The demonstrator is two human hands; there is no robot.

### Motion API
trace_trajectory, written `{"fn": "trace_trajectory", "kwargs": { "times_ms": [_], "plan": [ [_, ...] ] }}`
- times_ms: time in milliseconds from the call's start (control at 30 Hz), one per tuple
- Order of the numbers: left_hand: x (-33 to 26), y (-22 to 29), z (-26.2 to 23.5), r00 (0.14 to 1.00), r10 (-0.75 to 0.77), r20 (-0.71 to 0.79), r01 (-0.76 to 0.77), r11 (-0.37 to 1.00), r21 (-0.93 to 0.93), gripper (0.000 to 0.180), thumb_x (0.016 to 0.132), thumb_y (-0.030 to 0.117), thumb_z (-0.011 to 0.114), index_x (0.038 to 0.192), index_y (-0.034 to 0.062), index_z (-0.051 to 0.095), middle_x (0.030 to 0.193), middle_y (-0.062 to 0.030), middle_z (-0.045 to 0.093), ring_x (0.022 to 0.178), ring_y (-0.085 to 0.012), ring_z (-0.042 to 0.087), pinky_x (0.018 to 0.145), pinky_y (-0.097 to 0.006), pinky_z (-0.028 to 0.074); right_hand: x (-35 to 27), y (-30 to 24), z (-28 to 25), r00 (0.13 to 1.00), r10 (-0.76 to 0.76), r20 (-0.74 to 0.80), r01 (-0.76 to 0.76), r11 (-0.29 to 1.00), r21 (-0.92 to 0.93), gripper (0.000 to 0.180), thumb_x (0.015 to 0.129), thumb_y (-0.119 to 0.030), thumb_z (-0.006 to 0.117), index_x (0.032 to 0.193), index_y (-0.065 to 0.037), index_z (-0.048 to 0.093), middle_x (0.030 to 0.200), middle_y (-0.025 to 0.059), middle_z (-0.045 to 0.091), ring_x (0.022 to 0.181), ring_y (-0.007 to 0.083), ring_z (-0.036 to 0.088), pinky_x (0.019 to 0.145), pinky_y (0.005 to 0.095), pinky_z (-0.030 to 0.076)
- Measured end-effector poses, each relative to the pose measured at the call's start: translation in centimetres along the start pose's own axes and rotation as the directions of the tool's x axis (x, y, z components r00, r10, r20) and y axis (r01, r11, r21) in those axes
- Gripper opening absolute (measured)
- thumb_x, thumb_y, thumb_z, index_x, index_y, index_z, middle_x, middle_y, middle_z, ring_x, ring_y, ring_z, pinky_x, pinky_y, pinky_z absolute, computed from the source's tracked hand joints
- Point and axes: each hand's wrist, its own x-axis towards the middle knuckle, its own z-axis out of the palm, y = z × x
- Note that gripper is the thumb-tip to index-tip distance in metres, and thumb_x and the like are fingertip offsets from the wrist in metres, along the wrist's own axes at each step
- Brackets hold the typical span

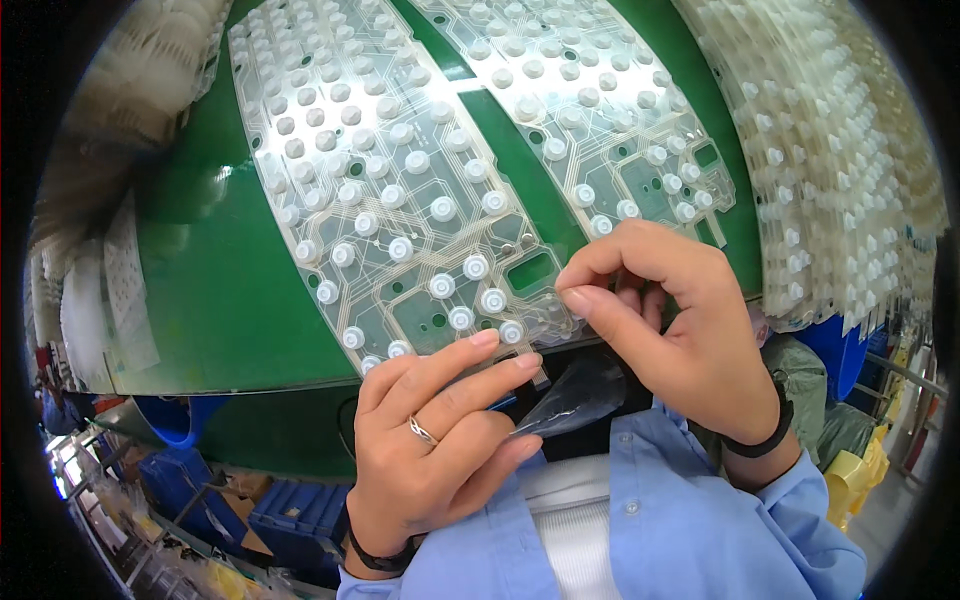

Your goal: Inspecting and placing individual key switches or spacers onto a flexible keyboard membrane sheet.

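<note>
A clear keyboard membrane sheet (410, 240) with rows of white rubber domes and printed traces lies on the green tabletop. The outstretched index and middle fingers of my left hand (435, 440) rest at its near edge. Between that hand's thumb and lower fingers is the narrow end of a small clear plastic bag (575, 398), which hangs over the table edge. At the sheet's near right corner, my right hand (660, 320) pinches thumb and index finger together; whatever they hold is too small to tell. A second membrane sheet (600, 130) lies to the right, just beyond my right hand.
Thick stacks of domed sheets stand on the right (820, 150) and far left (130, 100). The green tabletop (210, 290) shows between them, its edge curving in front of me. Below are blue crates (300, 515), a blue bin (840, 350) and a yellow bag (858, 470).
</note>
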Motion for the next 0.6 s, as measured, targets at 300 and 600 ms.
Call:
{"fn": "trace_trajectory", "kwargs": {
  "times_ms": [300,600],
  "plan": [
    [-0.07,-0.29,0.04,1.000,0.010,0.000,-0.010,1.000,0.016,0.030,0.079,0.032,0.073,0.067,0.0126,0.054,0.106,-0.0045,0.074,0.107,-0.0283,0.064,0.080,-0.037,0.042,0.30,0.21,0.34,1.000,0.013,-0.019,-0.013,1.000,-0.026,0.005,0.086,-0.002,0.067,0.091,-0.001,0.068,0.080,-0.0026,0.059,0.059,-0.0001,0.041,0.050,0.0176,0.029],
    [-0.16,-0.50,-0.04,1.000,0.010,0.007,-0.010,1.000,0.017,0.031,0.080,0.032,0.072,0.065,0.0122,0.054,0.105,-0.0050,0.074,0.107,-0.0278,0.064,0.078,-0.036,0.042,0.46,0.35,0.56,0.999,-0.017,-0.033,0.015,0.998,-0.062,0.005,0.086,-0.001,0.066,0.090,-0.002,0.068,0.078,-0.0019,0.058,0.057,0.0006,0.040,0.050,0.0182,0.028]
  ]
}}
